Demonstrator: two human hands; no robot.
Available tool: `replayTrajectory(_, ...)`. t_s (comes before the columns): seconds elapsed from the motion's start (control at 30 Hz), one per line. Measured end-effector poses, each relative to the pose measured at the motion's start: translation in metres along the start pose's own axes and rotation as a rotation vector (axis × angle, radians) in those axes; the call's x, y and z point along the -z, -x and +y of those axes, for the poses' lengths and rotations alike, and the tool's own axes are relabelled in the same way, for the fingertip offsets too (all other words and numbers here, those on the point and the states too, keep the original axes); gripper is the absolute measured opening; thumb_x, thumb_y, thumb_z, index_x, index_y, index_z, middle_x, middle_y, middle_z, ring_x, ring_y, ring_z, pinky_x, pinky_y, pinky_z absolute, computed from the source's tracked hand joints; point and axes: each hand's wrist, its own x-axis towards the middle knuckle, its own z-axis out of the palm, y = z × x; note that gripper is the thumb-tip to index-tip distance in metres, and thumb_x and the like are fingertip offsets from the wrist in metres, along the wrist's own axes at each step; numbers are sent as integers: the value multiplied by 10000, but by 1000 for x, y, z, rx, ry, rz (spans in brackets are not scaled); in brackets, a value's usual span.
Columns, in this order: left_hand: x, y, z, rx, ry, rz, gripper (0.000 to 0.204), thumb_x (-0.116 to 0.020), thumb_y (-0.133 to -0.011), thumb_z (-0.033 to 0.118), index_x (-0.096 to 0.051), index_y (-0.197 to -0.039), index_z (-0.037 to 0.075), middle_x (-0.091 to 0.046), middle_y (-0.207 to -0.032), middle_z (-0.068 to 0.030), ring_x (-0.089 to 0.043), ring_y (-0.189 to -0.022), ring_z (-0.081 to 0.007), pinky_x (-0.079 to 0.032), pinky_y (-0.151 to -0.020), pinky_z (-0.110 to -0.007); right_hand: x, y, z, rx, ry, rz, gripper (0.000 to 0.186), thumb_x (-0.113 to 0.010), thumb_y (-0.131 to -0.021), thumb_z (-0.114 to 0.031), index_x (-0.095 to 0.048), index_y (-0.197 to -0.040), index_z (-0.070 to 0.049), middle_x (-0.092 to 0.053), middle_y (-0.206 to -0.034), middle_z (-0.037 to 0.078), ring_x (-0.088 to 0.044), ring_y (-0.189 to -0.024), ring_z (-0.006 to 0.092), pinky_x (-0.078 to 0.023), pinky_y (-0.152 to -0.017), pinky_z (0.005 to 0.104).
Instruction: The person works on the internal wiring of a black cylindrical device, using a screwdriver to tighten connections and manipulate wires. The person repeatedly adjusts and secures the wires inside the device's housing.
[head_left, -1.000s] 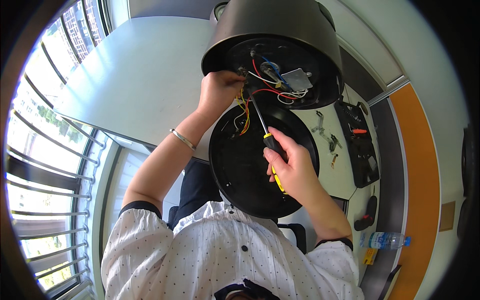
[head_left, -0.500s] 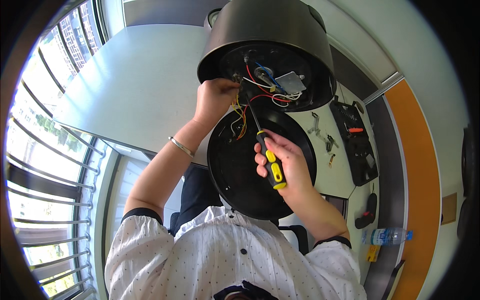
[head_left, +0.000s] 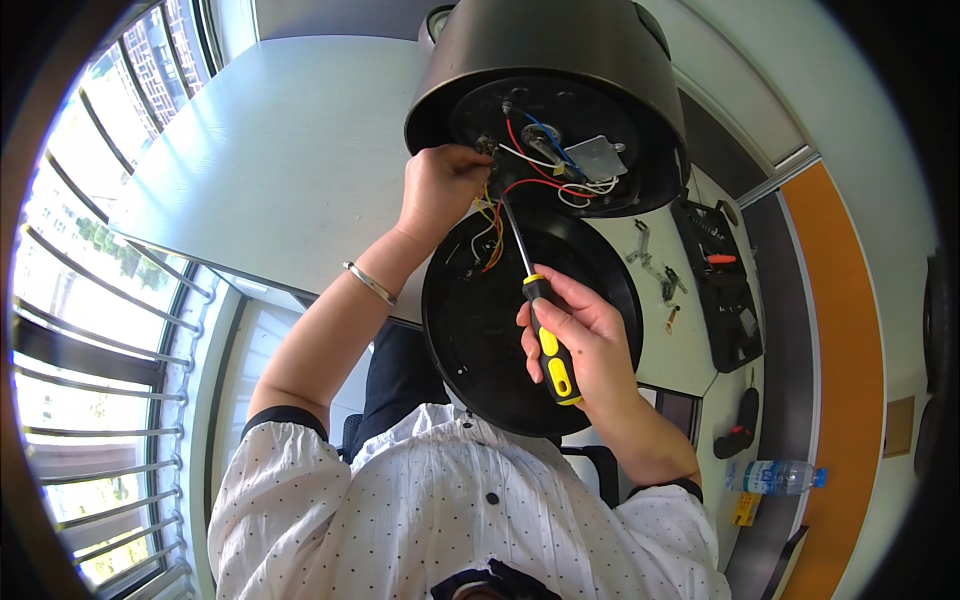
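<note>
Sunlight pours through a window (head_left: 70,405) lined with curved metal bars (head_left: 100,433), a building (head_left: 140,90) visible outside, beside a pale counter (head_left: 280,160). On the right side of the counter sits a black tool case (head_left: 722,300), an orange-red piece (head_left: 720,259) lying in it. Nearby rest a black-and-red tool (head_left: 738,440), a clear plastic bottle (head_left: 785,477) with a blue cap (head_left: 820,478), and a small yellow box (head_left: 745,509). An orange panel (head_left: 850,300) runs along the wall, a brown rectangle (head_left: 899,428) mounted beyond it.
</note>
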Motion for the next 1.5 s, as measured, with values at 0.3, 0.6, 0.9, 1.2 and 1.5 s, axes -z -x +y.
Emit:
replayTrajectory(0.3, 0, 1, 2, -20, -14, -12, 143, -653, -767, -1, -666, -900, -54, -675, -748, -88, -616, -616, -98, -500, -561, -222, 4, -6, 6, 25, 29, 8, 449, -524, -907, -74, -380, -1318, 35, -581, -852, 123, -567, -603, 140, -490, -486, 264)
replayTrajectory(0.6, 0, 1, 3, 1, -5, -17, 143, -652, -768, -1, -664, -900, -57, -678, -752, -90, -620, -624, -95, -508, -567, -224, 6, -7, 6, 42, 149, 14, 459, -538, -902, -84, -382, -1317, 33, -587, -861, 117, -566, -599, 128, -486, -482, 251)
replayTrajectory(0.9, 0, 0, 1, -6, -10, -33, 151, -649, -774, 0, -657, -911, -63, -681, -779, -103, -632, -644, -109, -524, -585, -232, 0, -7, -1, 3, 55, 49, 434, -527, -908, -85, -397, -1304, 36, -584, -873, 117, -563, -643, 126, -476, -475, 249)
replayTrajectory(1.2, 1, 0, 4, 19, -9, -39, 147, -648, -769, -12, -654, -904, -71, -681, -784, -108, -635, -646, -115, -529, -582, -238, 4, -7, -11, -118, -378, -14, 309, -485, -915, -84, -476, -1199, 35, -544, -941, 145, -524, -696, 172, -448, -475, 270)
replayTrajectory(1.5, -1, 0, 0, -27, -9, -1, 161, -647, -720, 40, -680, -866, -19, -672, -700, -134, -649, -612, -154, -489, -575, -261, 7, -7, -8, -72, -175, 1, 357, -482, -915, -80, -445, -1250, 38, -564, -902, 145, -544, -683, 169, -463, -457, 277)
